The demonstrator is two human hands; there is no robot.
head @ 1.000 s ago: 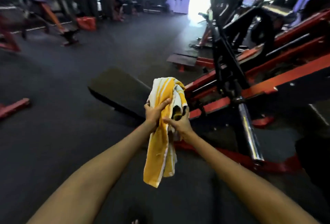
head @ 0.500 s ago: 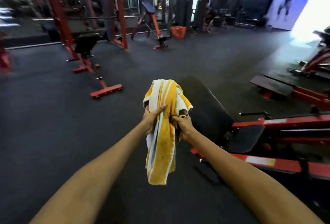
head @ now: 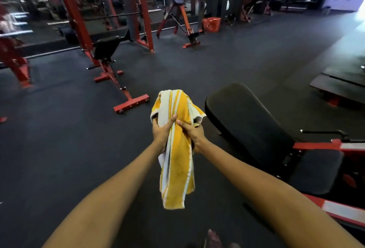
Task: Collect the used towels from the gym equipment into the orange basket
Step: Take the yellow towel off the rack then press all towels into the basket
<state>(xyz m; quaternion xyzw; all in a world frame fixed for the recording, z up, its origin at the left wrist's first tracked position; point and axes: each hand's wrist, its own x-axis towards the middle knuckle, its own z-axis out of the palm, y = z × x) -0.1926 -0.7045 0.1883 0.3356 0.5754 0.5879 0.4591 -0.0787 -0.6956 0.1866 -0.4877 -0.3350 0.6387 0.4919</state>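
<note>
A yellow towel with white stripes [head: 177, 168] hangs bunched in front of me, held at chest height over the dark floor. My left hand [head: 162, 132] grips its left side, thumb over the cloth. My right hand [head: 192, 134] grips its right side, close against the left hand. The towel's lower end dangles free below both hands. The orange basket [head: 211, 24] stands on the floor far ahead, near the back wall, right of an incline bench.
A black padded bench [head: 246, 119] on a red frame lies close at my right. A red rack with a bench [head: 106, 50] stands ahead left, its red foot [head: 131, 105] jutting toward me. An incline bench [head: 179, 16] stands near the basket. Dark rubber floor [head: 237, 60] stretches between.
The view has swung left, away from the red machine, and the orange basket has come nearer the centre of the view. Both hands keep the same hold on the towel.
</note>
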